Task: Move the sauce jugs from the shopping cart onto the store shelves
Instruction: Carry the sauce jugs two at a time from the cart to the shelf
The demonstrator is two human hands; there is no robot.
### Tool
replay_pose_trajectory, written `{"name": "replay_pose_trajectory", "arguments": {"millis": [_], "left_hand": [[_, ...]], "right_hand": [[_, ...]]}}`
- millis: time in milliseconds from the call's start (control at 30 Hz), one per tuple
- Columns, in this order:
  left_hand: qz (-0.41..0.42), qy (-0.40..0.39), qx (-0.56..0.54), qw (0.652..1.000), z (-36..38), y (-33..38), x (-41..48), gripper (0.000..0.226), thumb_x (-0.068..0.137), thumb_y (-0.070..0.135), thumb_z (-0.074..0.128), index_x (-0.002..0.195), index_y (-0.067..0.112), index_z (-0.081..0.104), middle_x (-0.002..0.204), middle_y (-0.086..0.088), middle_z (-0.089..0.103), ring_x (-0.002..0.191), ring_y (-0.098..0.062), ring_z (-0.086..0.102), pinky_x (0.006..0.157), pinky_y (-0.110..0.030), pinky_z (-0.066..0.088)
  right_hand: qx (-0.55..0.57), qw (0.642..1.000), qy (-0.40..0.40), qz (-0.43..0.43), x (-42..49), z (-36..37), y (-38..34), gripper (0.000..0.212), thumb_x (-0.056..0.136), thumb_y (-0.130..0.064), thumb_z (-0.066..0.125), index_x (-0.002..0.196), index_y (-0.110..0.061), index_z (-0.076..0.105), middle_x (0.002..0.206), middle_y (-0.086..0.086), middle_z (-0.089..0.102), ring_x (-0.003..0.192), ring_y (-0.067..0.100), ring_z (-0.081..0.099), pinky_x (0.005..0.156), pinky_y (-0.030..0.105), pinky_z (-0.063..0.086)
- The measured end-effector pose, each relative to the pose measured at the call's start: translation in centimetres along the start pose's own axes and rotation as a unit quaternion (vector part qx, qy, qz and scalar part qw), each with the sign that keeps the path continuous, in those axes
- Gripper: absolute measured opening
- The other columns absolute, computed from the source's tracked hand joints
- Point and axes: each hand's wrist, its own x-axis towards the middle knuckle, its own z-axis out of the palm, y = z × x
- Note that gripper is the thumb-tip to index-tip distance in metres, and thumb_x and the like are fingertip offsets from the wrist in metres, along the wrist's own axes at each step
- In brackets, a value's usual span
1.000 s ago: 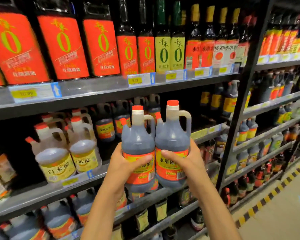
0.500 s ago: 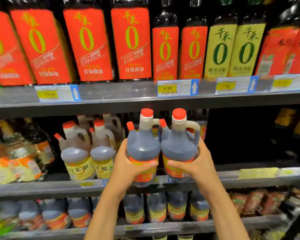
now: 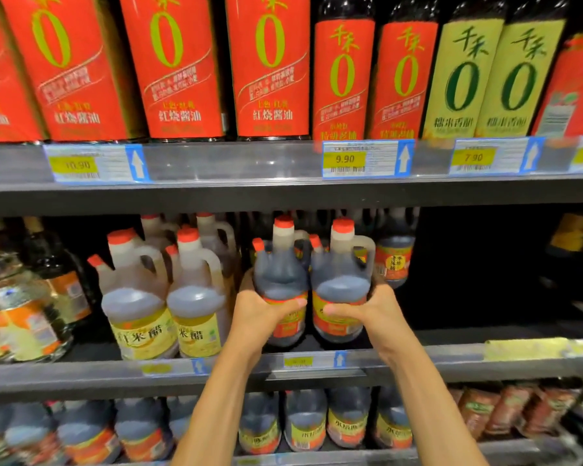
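Two hands were at the middle shelf (image 3: 435, 359). The left hand (image 3: 260, 317) had its fingers (image 3: 292, 302) clamped round the left jug (image 3: 280, 280), the right hand (image 3: 377, 311) round the right jug (image 3: 342, 290). The jugs touched, just inside the front edge. Shelving was under way; next, likely, they needed setting down, pushing back and releasing.

The wide red labels (image 3: 179, 68) on the top-shelf bottles bore a big "0" and "红烧酱油". The narrower red labels (image 3: 342, 79) and yellow-green labels (image 3: 461, 79) carried "千禾" above "0". Shelf-edge price tags showed 10.90 (image 3: 76, 164), 9.90 (image 3: 345, 159) and 7.90 (image 3: 473, 158). A pale jug's label (image 3: 142, 334) read "红米醋".
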Motion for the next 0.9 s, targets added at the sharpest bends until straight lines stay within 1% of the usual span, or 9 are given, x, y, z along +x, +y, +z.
{"name": "replay_pose_trajectory", "arguments": {"millis": [167, 233, 300, 400, 500, 600, 700, 800, 900], "left_hand": [[0.018, 0.043, 0.044, 0.998, 0.6, 0.0, 1.0, 0.052, 0.053, 0.018, 0.086, 0.092, 0.03, 0.054, 0.104, 0.001, 0.068, 0.092, -0.011, 0.065, 0.082, -0.025, 0.052], [-0.008, 0.047, 0.043, 0.998, 0.6, -0.6, 1.4, 0.048, 0.061, 0.011, 0.09, 0.087, 0.031, 0.056, 0.093, 0.011, 0.067, 0.082, -0.004, 0.064, 0.069, -0.009, 0.05], [-0.034, 0.039, 0.047, 0.998, 0.5, -1.1, 1.9, 0.042, 0.072, 0.004, 0.084, 0.088, 0.031, 0.056, 0.093, 0.012, 0.066, 0.076, 0.006, 0.062, 0.061, -0.004, 0.046], [-0.03, 0.014, 0.09, 0.995, 0.7, -0.5, 3.0, 0.045, 0.067, 0.019, 0.086, 0.095, 0.029, 0.053, 0.113, -0.002, 0.063, 0.096, -0.011, 0.062, 0.083, -0.027, 0.05], [-0.004, 0.029, 0.17, 0.985, 1.4, 0.3, 3.5, 0.084, 0.05, 0.052, 0.078, 0.12, 0.016, 0.049, 0.128, -0.01, 0.056, 0.121, -0.025, 0.054, 0.103, -0.042, 0.043], [-0.012, 0.075, 0.206, 0.976, 2.0, 0.1, 3.4, 0.106, 0.045, 0.058, 0.075, 0.134, 0.009, 0.044, 0.137, -0.013, 0.052, 0.128, -0.029, 0.048, 0.109, -0.039, 0.036], [-0.008, 0.129, 0.229, 0.965, 2.3, -0.5, 3.7, 0.094, 0.062, 0.039, 0.085, 0.139, 0.009, 0.041, 0.142, -0.013, 0.048, 0.132, -0.029, 0.045, 0.105, -0.024, 0.026], [-0.024, 0.148, 0.244, 0.958, 2.4, -1.2, 4.1, 0.071, 0.079, 0.031, 0.076, 0.139, 0.014, 0.042, 0.141, -0.012, 0.048, 0.133, -0.031, 0.044, 0.1, -0.012, 0.028], [-0.009, 0.165, 0.302, 0.939, 2.7, -1.5, 3.8, 0.08, 0.079, 0.041, 0.071, 0.143, 0.009, 0.037, 0.145, -0.02, 0.04, 0.134, -0.036, 0.038, 0.109, -0.034, 0.025]], "right_hand": [[0.017, 0.999, 0.014, 0.023, 1.6, 0.8, 1.3, 0.085, 0.049, -0.005, 0.093, 0.127, -0.013, 0.057, 0.115, 0.007, 0.073, 0.106, 0.025, 0.07, 0.092, 0.05, 0.056], [0.031, 0.999, 0.016, 0.032, 2.2, 0.8, 1.8, 0.078, 0.056, 0.004, 0.09, 0.126, -0.011, 0.058, 0.114, 0.009, 0.073, 0.106, 0.028, 0.07, 0.092, 0.052, 0.056], [0.042, 0.999, 0.008, 0.033, 2.7, 0.9, 1.9, 0.075, 0.06, 0.006, 0.088, 0.124, -0.018, 0.059, 0.113, 0.006, 0.074, 0.107, 0.026, 0.07, 0.09, 0.047, 0.058], [0.047, 0.998, -0.014, 0.043, 3.1, 1.1, 1.6, 0.08, 0.06, 0.0, 0.088, 0.122, -0.035, 0.051, 0.119, -0.004, 0.07, 0.109, 0.014, 0.069, 0.089, 0.036, 0.058], [0.044, 0.997, -0.026, 0.056, 3.6, 1.1, 1.3, 0.083, 0.058, -0.014, 0.09, 0.128, -0.029, 0.048, 0.121, -0.007, 0.069, 0.112, 0.013, 0.067, 0.087, 0.031, 0.058], [0.03, 0.997, -0.015, 0.066, 4.0, 1.0, 1.3, 0.084, 0.058, -0.014, 0.09, 0.13, -0.028, 0.048, 0.122, -0.007, 0.069, 0.113, 0.015, 0.066, 0.088, 0.034, 0.058], [-0.003, 0.998, -0.002, 0.068, 4.3, 1.0, 1.5, 0.075, 0.068, -0.002, 0.086, 0.13, -0.025, 0.05, 0.129, 0.001, 0.064, 0.119, 0.021, 0.061, 0.099, 0.045, 0.053], [-0.012, 0.998, 0.011, 0.06, 4.8, 1.3, 1.1, 0.069, 0.073, 0.01, 0.078, 0.129, -0.018, 0.049, 0.122, -0.002, 0.063, 0.116, 0.018, 0.06, 0.084, 0.024, 0.057], [-0.006, 0.997, 0.055, 0.059, 5.2, 1.9, 0.9, 0.067, 0.072, 0.024, 0.07, 0.13, 0.003, 0.043, 0.114, 0.007, 0.055, 0.095, 0.013, 0.056, 0.059, 0.004, 0.049]]}}
